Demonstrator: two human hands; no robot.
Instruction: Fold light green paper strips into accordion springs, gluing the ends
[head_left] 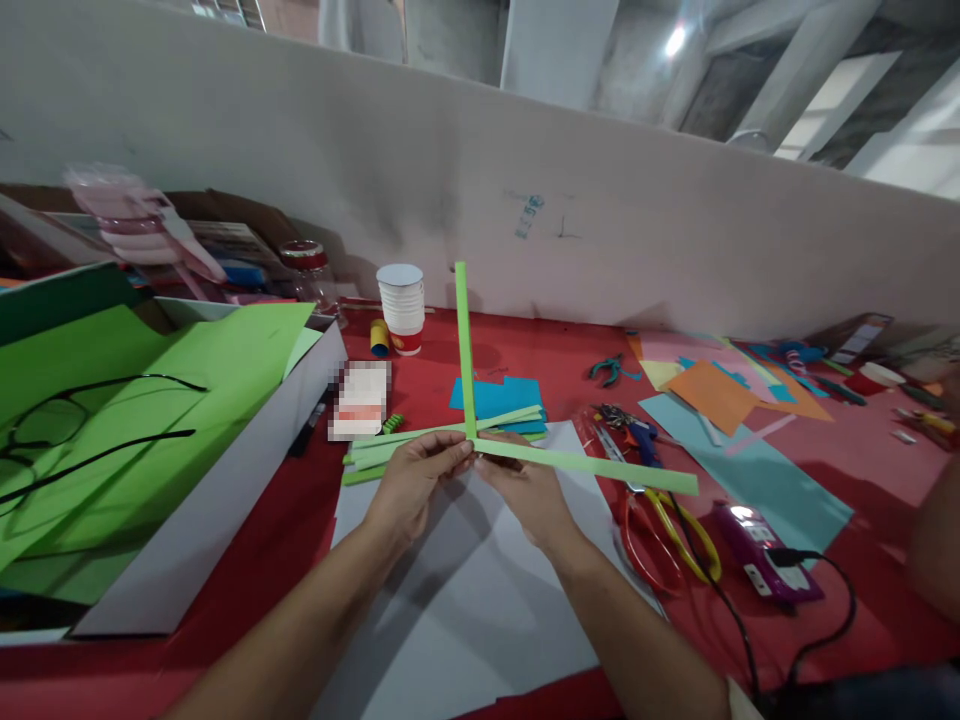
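Note:
Two green paper strips meet at a corner between my hands, over the white paper [457, 600]. One green paper strip [466, 350] stands up away from me; the other, a paler green paper strip [600, 466], runs out to the right. My left hand [420, 475] pinches the corner where they join. My right hand [525, 485] is closed at the same corner, its fingertips partly behind the pale strip. Just beyond my hands lie more loose green strips [375, 458] and some blue paper [499, 398].
A box [217, 500] with green sheets and eyeglasses [97, 435] stands left. Stacked paper cups [401, 310] sit near the wall. Right are red-handled scissors [645, 550], a glue gun [645, 440], coloured sheets [750, 480] and a purple device [769, 560] with a cable.

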